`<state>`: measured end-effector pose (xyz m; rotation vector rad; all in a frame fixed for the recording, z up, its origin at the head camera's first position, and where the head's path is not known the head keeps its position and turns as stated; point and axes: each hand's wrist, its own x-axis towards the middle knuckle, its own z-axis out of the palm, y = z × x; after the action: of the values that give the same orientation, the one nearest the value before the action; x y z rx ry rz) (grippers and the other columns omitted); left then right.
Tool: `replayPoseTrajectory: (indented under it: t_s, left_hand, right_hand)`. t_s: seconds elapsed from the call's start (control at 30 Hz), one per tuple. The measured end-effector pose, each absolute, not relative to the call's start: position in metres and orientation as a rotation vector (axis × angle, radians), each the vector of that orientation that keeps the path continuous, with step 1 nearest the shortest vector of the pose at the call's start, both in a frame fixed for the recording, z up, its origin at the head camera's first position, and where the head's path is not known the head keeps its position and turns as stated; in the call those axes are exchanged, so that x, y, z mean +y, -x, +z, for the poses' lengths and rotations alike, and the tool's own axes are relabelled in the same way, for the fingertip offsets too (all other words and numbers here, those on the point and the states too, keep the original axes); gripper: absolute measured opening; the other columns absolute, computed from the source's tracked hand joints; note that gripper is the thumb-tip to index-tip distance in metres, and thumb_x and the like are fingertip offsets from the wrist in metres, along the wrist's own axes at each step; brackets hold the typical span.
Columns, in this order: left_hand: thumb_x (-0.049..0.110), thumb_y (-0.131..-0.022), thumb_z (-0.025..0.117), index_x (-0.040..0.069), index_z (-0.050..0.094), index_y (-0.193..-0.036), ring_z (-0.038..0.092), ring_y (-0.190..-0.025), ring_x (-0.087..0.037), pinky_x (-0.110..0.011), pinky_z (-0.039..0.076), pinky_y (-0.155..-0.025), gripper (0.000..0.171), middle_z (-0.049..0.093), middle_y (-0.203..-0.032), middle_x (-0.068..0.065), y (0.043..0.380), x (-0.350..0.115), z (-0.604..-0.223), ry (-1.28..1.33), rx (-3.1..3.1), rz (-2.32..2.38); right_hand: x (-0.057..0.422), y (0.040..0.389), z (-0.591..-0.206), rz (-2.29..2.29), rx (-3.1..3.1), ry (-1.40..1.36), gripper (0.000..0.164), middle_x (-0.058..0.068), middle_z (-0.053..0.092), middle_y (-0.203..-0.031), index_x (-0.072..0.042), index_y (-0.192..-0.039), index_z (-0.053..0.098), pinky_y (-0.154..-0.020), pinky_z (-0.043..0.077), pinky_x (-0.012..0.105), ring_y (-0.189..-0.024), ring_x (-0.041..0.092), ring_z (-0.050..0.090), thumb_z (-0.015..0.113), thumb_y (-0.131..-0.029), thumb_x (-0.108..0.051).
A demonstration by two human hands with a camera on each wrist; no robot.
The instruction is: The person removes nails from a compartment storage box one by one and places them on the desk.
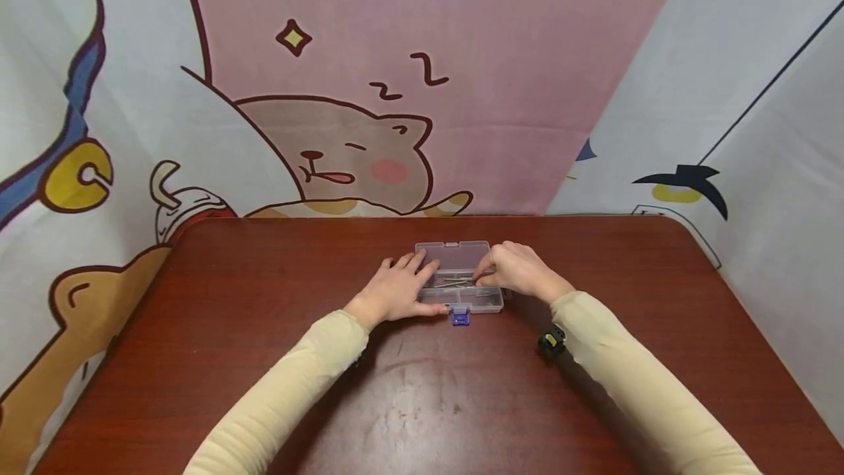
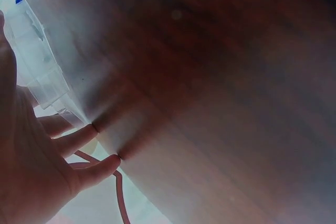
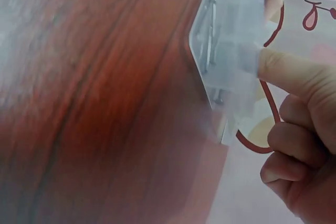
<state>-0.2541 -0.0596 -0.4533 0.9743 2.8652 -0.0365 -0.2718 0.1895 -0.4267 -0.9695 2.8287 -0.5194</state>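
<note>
A clear plastic compartment box lies open on the table, lid tipped back and blue latch at the front. Several thin silver metal rods lie in its compartments; some also show through the wall in the right wrist view. My left hand rests spread at the box's left side, thumb along the front edge, fingers toward the lid. From the right, my right hand reaches in, thumb and index finger right at a rod's end, other fingers curled. I cannot tell whether it pinches that rod.
The brown wooden table extends around the box on all sides. Behind it hangs a cloth printed with cartoon animals. A black wrist camera sits under my right sleeve.
</note>
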Motion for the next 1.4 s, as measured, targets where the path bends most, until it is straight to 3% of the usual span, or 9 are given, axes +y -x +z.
replayPoseTrajectory:
  t_s: [0.3, 0.63, 0.97, 1.4]
  left_hand:
    - [0.080, -0.081, 0.043, 0.018, 0.032, -0.152, 0.032, -0.138, -0.031, -0.053, 0.033, -0.101, 0.095, 0.028, -0.155, -0.016, 0.253, -0.060, -0.452, -0.982, 2.875, -0.025]
    - [0.080, -0.082, 0.042, 0.018, 0.030, -0.153, 0.031, -0.138, -0.031, -0.054, 0.033, -0.102, 0.095, 0.027, -0.155, -0.016, 0.253, -0.058, -0.453, -0.981, 2.854, -0.010]
    - [0.082, -0.081, 0.039, 0.020, 0.028, -0.154, 0.028, -0.140, -0.030, -0.054, 0.031, -0.103, 0.096, 0.023, -0.156, -0.015, 0.255, -0.057, -0.452, -0.974, 2.842, -0.031]
    - [0.081, -0.081, 0.040, 0.019, 0.030, -0.153, 0.029, -0.139, -0.030, -0.053, 0.032, -0.102, 0.096, 0.025, -0.156, -0.016, 0.257, -0.059, -0.454, -0.972, 2.858, -0.035]
  right_hand:
    - [0.199, 0.273, -0.428, -0.551, 2.793, 0.891, 0.007, -0.014, 0.069, -0.077, -0.020, -0.084, 0.081, -0.051, 0.040, 0.027, -0.059, 0.003, 0.049, 0.082, -0.077, -0.021]
    - [0.195, 0.277, -0.439, -0.647, 2.746, 1.023, 0.005, -0.010, 0.072, -0.084, -0.017, -0.084, 0.080, -0.059, 0.048, 0.026, -0.068, 0.000, 0.058, 0.081, -0.079, -0.018]
    - [0.191, 0.278, -0.443, -0.725, 2.732, 1.058, 0.009, -0.008, 0.072, -0.083, -0.016, -0.089, 0.081, -0.048, 0.034, 0.022, -0.053, 0.001, 0.042, 0.080, -0.080, -0.014]
    - [0.186, 0.280, -0.445, -0.713, 2.764, 1.057, 0.007, -0.012, 0.071, -0.080, -0.018, -0.087, 0.081, -0.049, 0.036, 0.023, -0.055, 0.001, 0.044, 0.080, -0.081, -0.019]
